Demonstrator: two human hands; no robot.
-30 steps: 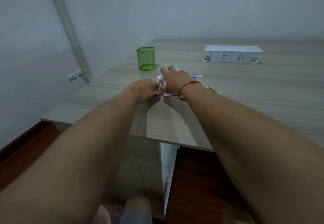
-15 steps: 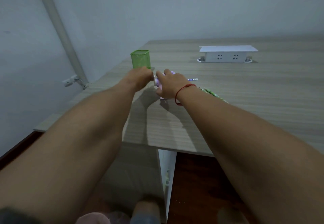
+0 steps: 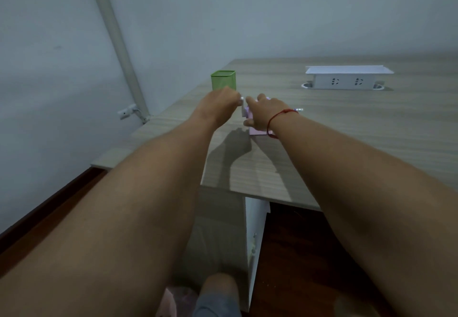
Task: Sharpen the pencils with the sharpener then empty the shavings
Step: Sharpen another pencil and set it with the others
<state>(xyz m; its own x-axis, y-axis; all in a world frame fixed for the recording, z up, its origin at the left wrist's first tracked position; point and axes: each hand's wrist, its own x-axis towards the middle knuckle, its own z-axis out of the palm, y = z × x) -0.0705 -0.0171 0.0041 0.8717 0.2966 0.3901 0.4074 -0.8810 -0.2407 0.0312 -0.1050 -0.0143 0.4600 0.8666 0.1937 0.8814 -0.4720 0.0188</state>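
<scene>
A small pink sharpener stands on the wooden desk, mostly hidden under my right hand, which presses down on its top. My left hand is closed on the sharpener's white crank handle at its left side, raised near the top of the turn. A pencil sticks out of the sharpener to the right, only its end showing past my wrist. A green mesh pencil cup stands just behind my left hand.
A white socket box sits at the back right of the desk. The desk's near edge runs below my forearms, with a white cabinet panel under it. A pink bag lies on the floor by my knee.
My left hand has swung up from low beside the sharpener to high in front of the green cup, turning the crank. My right hand stays on the sharpener.
</scene>
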